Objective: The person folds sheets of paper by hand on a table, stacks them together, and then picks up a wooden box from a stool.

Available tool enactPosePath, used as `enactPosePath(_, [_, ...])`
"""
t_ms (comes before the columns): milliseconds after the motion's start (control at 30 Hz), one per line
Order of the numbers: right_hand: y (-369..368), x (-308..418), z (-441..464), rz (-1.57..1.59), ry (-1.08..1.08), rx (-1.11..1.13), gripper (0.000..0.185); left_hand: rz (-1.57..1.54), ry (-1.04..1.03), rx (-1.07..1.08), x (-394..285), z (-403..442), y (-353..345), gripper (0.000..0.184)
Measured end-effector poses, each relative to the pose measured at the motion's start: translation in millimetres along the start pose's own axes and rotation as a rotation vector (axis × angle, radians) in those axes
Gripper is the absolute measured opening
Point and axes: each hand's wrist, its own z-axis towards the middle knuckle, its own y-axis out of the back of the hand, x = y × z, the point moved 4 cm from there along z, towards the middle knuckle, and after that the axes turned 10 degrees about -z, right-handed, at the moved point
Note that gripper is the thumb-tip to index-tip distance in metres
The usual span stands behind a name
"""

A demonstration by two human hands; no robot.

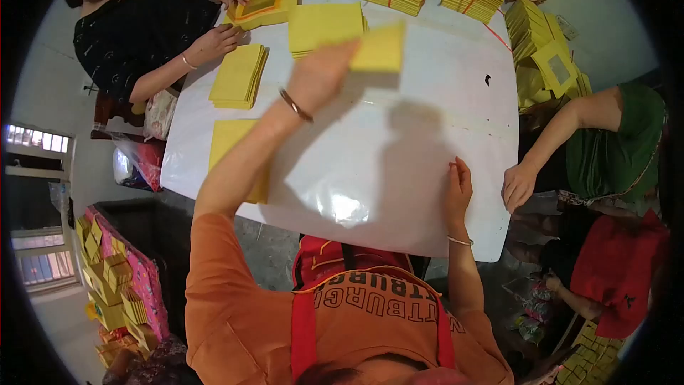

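Nearest us is our orange shirt. Over the table, beside a yellow stack, our left hand closes on a blurred yellow packet, free end rightward, long axis unclear; our right hand rests half open, empty.

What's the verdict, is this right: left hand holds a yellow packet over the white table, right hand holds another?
Not quite: the head view shows no packet in the right hand. The left hand does hold a yellow packet over the white table.
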Motion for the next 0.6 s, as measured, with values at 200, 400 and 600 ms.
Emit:
enactPosePath(200, [-36.1,27.6,14.6,-0.177,0.031,0.075,0.026,0.456,0.132,0.188,124.5,3.3,-59.5,0.038])
enactPosePath(400, [-155.8,60.4,114.0,-0.106,0.161,0.359,0.033,0.314,0.169,0.339,137.4,-37.3,-100.1,0.039])
enactPosePath(600, [-276.6,102.2,200.3,0.081,-0.137,0.436,0.042,0.063,0.521,0.545,151.2,-20.3,-82.6,0.043])
